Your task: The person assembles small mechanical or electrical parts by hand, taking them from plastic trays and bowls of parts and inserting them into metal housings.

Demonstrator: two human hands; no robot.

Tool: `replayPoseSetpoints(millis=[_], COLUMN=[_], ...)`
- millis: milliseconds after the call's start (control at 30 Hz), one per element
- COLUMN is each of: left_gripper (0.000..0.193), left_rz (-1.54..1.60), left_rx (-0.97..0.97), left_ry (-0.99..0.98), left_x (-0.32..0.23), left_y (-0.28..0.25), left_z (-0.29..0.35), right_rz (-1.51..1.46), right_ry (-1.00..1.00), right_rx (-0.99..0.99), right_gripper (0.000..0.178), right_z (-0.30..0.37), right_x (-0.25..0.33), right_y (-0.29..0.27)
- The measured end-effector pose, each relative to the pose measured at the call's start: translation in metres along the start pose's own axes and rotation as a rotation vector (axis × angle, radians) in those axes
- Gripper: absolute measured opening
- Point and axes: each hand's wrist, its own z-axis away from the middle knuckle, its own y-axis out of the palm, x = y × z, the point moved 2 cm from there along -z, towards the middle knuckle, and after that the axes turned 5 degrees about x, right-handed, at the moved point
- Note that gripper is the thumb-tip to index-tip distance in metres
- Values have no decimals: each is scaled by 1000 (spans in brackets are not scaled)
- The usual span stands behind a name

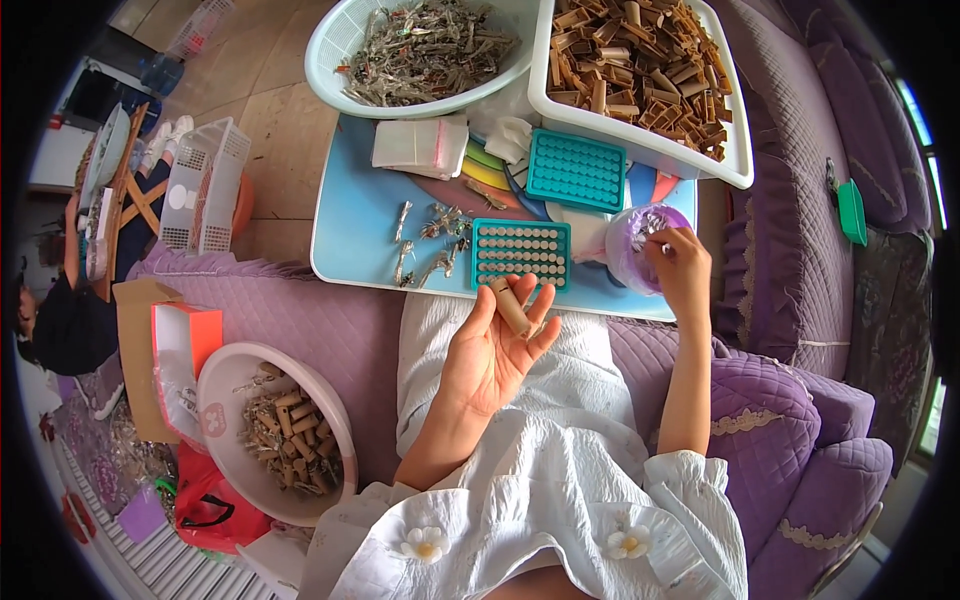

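My left hand is palm up over my lap and holds a short brown tube between thumb and fingers. My right hand reaches into a small purple cup of shiny metal bits, fingertips pinched inside it. Just beyond my left hand lies a teal tray with its holes filled by round tube ends. A second teal tray, with empty holes, lies further back. Several loose metal clips lie on the light blue table.
At the back stand a pale green basket of metal clips and a white bin of brown tubes. A pinkish bowl with assembled tubes sits at my left, beside an orange box. Purple quilted sofa surrounds me.
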Motion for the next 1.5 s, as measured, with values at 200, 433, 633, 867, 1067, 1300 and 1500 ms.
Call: replayPoseSetpoints(millis=[200,433,633,867,1067,1300,1500], left_gripper=[22,22,23,28,30,31,33], left_rz=[-61,-38,-47,8,6,-12,-83], left_rx=[-12,3,-16,99,107,135,143], left_ry=[26,-3,13,-95,-161,-189,-220], left_x=[-4,-1,-2,-2,-1,0,2], left_y=[3,3,2,2,-3,-4,-4], left_z=[-1,3,3,3,1,1,2], right_rz=[-55,-107,-500,-192,-286,-305,-718], right_ry=[74,65,120,173,240,255,35], right_rx=[-125,-166,-19,-45,-18,185,-34], right_gripper=[6,9,20,13,12,16,10], right_z=[1,4,2,1,1,-1,9], right_x=[-1,-4,-20,-14,-18,-19,19], right_y=[-22,-25,-19,-23,-24,-30,-32])
